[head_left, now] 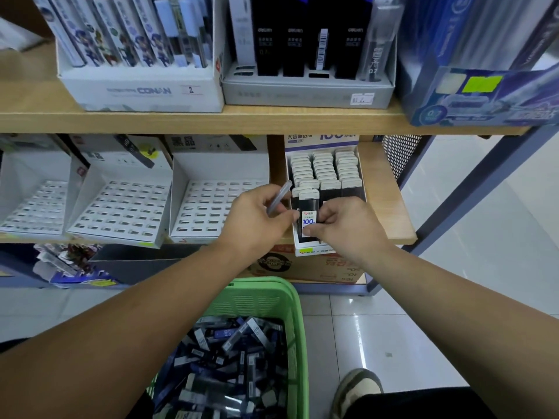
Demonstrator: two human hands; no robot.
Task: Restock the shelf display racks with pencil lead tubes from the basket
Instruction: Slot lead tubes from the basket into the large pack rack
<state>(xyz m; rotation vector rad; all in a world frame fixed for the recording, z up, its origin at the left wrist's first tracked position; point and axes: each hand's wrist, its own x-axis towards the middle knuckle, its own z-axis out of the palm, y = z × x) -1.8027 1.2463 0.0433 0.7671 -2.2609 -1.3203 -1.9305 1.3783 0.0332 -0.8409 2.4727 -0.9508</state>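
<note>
The wooden shelf [272, 119] spans the view. On it at 11 o'clock a white box [145, 89] reads "CONAN" and "2". At 6 o'clock the green basket [272, 297] is heaped with dark and blue lead tubes [230, 343]. At 9 o'clock stand white slotted racks [121, 204]. Near centre, toward 1 o'clock, a rack marked "100" [325, 167] holds rows of white-capped black tubes. The left hand [257, 222] grips a clear grey tube [279, 198]. The right hand [344, 228] pinches a black tube labelled "100" [308, 219] at that rack's front row.

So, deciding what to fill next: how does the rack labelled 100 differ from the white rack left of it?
The rack labelled 100 is filled with white-capped tubes; the white rack shows only empty slots. The rack labelled 100 is narrower, with three columns; the white rack is wider, with more. Both sit on the same wooden shelf.
</note>
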